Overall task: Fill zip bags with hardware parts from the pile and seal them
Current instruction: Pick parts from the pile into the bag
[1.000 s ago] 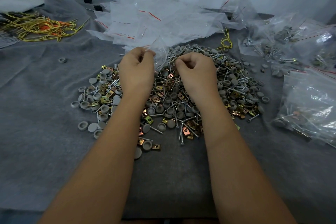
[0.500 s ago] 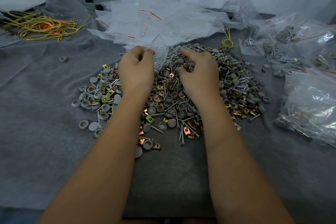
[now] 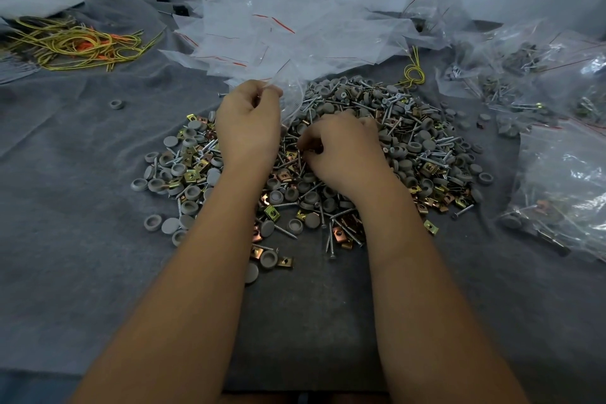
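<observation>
The pile (image 3: pixel 328 154) mixes grey round caps, silver screws and brass-yellow to coppery clips. The zip bags (image 3: pixel 288 29) are clear with thin red seal lines. Yellow cords (image 3: pixel 75 46) carry orange strands. The desk (image 3: pixel 82 256) cloth is plain grey.

Left hand (image 3: pixel 248 128) fisted, pinching, right hand (image 3: pixel 341 151) curled, knuckles up

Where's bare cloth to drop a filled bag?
Free: grey cloth left of the parts pile, below the yellow cords, bar one stray cap; also the near strip either side of the forearms. Crowded: empty bags behind the pile, filled bags on the right.
</observation>
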A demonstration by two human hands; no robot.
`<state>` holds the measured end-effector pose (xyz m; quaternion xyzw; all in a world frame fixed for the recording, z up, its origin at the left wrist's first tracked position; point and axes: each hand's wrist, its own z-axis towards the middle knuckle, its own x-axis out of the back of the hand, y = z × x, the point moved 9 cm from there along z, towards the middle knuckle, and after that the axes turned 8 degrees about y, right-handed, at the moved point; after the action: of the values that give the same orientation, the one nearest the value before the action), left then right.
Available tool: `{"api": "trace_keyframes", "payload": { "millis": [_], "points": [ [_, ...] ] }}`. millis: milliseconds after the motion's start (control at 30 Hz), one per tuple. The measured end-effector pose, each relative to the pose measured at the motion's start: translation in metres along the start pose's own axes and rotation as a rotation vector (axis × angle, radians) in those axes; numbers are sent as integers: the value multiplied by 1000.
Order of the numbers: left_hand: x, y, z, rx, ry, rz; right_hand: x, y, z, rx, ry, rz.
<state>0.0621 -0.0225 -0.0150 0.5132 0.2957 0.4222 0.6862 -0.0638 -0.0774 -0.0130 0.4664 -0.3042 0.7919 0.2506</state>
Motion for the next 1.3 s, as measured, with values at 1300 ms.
{"api": "trace_keyframes", "payload": {
  "millis": [1300],
  "points": [
    [-10, 10, -9, -49, -140, 54, 24, 16, 0, -175, 395, 699]
  ]
}}
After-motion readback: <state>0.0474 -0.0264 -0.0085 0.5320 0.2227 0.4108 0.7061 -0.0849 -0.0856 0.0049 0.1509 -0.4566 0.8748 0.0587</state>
